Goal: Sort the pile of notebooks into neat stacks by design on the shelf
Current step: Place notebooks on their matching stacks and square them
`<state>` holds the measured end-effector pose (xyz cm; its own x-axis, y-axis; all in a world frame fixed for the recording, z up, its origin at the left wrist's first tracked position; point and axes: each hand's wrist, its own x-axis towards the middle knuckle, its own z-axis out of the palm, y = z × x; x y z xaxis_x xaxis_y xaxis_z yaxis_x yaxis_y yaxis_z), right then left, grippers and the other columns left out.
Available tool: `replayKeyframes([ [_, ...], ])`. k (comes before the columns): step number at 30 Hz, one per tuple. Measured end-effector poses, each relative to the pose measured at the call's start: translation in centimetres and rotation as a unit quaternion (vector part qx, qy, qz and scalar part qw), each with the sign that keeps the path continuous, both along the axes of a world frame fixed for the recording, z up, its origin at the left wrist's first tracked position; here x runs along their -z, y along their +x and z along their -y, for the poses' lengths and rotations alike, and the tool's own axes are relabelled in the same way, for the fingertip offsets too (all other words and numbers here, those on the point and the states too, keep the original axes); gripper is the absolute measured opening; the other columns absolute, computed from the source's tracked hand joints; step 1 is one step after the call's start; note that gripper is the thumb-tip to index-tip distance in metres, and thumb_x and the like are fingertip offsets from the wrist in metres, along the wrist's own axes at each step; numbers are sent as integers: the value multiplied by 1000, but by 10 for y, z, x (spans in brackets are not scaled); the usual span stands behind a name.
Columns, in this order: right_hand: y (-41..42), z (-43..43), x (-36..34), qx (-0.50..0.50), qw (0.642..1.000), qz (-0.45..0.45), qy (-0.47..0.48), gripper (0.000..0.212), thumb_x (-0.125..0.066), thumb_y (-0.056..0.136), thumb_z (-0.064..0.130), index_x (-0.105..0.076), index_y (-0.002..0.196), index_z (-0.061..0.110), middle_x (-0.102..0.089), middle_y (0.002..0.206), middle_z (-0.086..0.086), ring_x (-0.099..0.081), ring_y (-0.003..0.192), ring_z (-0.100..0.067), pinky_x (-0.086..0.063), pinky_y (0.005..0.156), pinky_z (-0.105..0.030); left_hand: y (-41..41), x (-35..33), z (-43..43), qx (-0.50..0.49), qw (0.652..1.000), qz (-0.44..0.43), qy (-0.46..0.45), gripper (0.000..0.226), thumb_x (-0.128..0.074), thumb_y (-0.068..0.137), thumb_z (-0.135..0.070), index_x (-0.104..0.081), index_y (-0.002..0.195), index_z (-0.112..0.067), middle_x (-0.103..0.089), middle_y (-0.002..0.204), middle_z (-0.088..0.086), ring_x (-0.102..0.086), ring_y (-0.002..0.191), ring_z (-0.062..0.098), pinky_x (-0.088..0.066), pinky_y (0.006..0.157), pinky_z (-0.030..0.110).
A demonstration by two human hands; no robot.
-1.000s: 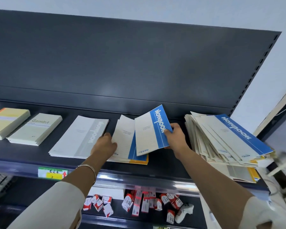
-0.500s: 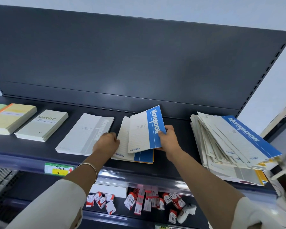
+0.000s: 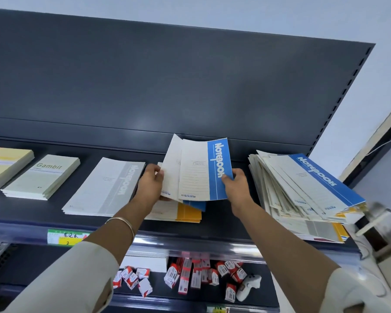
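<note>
Both hands hold a few blue-striped notebooks point(image 3: 198, 170) lifted and tilted above the shelf's middle. My left hand point(image 3: 150, 185) grips their left edge and my right hand point(image 3: 235, 182) pinches the blue right edge. Under them lies a small stack with an orange-striped notebook point(image 3: 185, 212) on top. A grey-striped stack point(image 3: 106, 188) lies to the left. The messy pile of mixed notebooks point(image 3: 303, 188) fans out at the right, a blue-striped one uppermost.
Further left on the dark shelf point(image 3: 20, 206) lie a pale green Gambit stack point(image 3: 41, 177) and a yellow stack point(image 3: 5, 166). A price label point(image 3: 66, 237) sits on the shelf's front rail. Small red-and-white boxes point(image 3: 190, 276) and a white controller point(image 3: 248, 286) lie on the lower shelf.
The blue-striped notebooks have been raised off the middle stack and gathered upright between both hands, uncovering the orange-striped notebook beneath. The view has tilted slightly.
</note>
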<state>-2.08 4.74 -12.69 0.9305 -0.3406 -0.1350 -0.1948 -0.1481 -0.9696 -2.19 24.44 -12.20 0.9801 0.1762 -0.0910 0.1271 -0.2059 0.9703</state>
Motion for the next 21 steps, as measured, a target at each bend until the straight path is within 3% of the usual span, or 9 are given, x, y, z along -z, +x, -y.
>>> replayKeyframes([
  [3, -3, 11, -5, -11, 999, -37, 16, 12, -44, 99, 18, -41, 111, 15, -55, 110, -5, -57, 97, -19, -50, 72, -32, -5, -5, 24, 26, 990, -50, -126, 12, -33, 102, -19, -39, 113, -17, -56, 94, 4, -59, 79, 19, -55, 60, 38],
  [8, -11, 28, 2, 11, 996, -81, -31, 12, -44, 98, 12, -42, 110, 13, -56, 114, -8, -59, 99, -24, -55, 75, -41, -7, -2, 51, 90, 971, -139, -173, 21, -35, 102, -23, -38, 121, -17, -60, 98, 9, -63, 84, 25, -56, 64, 44],
  [10, -15, 35, 6, 21, 992, -71, -101, 18, -45, 96, 9, -45, 114, 7, -59, 118, -13, -60, 102, -27, -55, 82, -44, -6, 3, 59, 113, 973, -164, -113, 29, -43, 99, -25, -40, 125, -14, -62, 105, 11, -64, 90, 28, -58, 71, 46],
  [14, -20, 41, 4, -15, 973, -65, -220, 30, -44, 94, 2, -43, 123, 3, -59, 120, -17, -59, 106, -31, -51, 82, -37, -2, 13, 72, 164, 969, -124, 134, 36, -58, 92, -19, -51, 126, -10, -61, 123, 9, -63, 101, 24, -53, 64, 23],
  [19, -20, 42, 2, -83, 920, -90, -371, 39, -44, 94, 3, -36, 132, -1, -52, 128, -20, -55, 112, -33, -44, 80, -31, -1, 14, 85, 154, 967, -139, 151, 33, -55, 93, -12, -50, 126, -8, -58, 128, 10, -63, 104, 28, -51, 53, 20],
  [21, -21, 42, 0, -113, 882, -109, -444, 38, -45, 95, 8, -40, 132, 0, -44, 134, -21, -52, 116, -33, -42, 89, -32, 0, 13, 88, 140, 969, -151, 139, 32, -53, 94, -9, -48, 125, -7, -56, 128, 12, -62, 103, 30, -55, 57, 26],
])
